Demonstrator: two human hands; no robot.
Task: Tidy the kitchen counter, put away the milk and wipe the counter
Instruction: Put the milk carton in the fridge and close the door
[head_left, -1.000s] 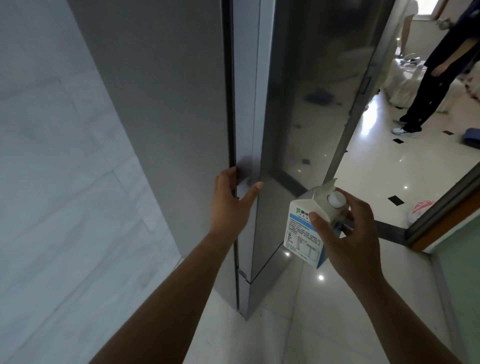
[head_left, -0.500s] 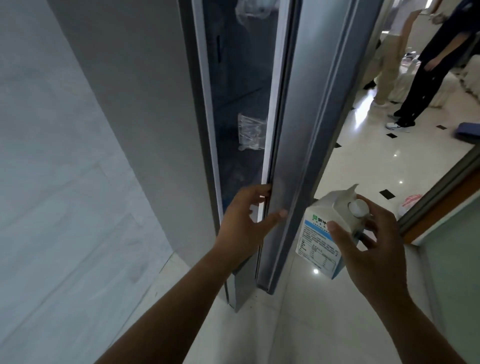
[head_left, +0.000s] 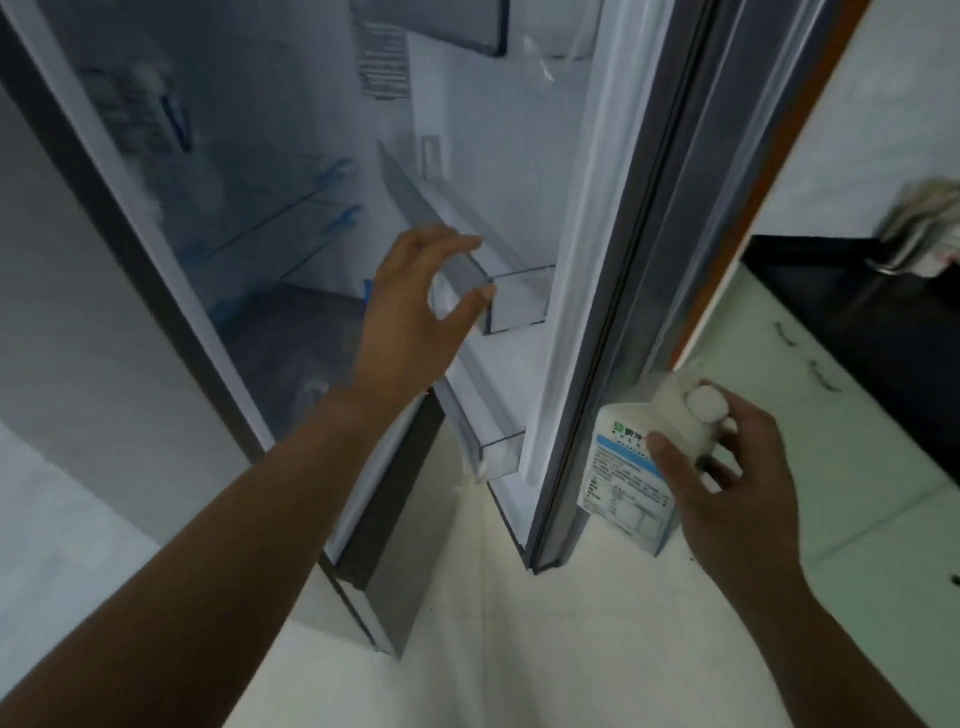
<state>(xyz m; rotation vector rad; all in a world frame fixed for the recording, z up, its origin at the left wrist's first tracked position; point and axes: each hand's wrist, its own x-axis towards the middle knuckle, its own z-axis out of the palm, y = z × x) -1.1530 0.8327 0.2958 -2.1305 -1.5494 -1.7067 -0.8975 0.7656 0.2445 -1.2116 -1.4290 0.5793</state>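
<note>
Down at the near right, just outside the fridge, is the white-and-blue cardboard milk carton with the round white cap (head_left: 626, 478). My right hand (head_left: 727, 483) grips it near the top, thumb on the printed face and fingers wrapped behind.

It's on the wrong side of the tall grey fridge door (head_left: 613, 260), so I reckon the move is to bring it left round the door edge. Then keep it upright and lower it straight into the clear plastic upper door bin (head_left: 519, 296).

My left hand (head_left: 410, 312) hovers in front of that bin, fingers loosely curled, holding nothing. Can't tell if it touches the bin.

Blur is heavy. The glass shelves (head_left: 270, 228) deeper in are smeared, and the pale thing on the black counter (head_left: 857, 312) far right is cut off.
</note>
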